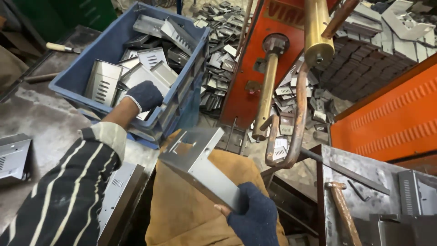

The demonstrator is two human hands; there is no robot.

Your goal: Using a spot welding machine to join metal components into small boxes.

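My left hand [144, 95], in a dark glove, reaches into a blue plastic crate [77, 73] and rests on a grey sheet-metal part [145, 74] among several louvred metal parts. My right hand [254, 214], also gloved, grips the lower end of a bent grey sheet-metal bracket [198, 164] held over a tan leather apron [191, 209] on my lap. My left sleeve [68, 191] is black with pale stripes.
An orange spot-welding machine [391, 118] with brass and copper electrode arms [291, 114] stands ahead and right. Piles of small metal parts [218, 50] cover the floor. A hammer [343, 209] lies on the right bench. Louvred metal parts [13, 155] sit at left.
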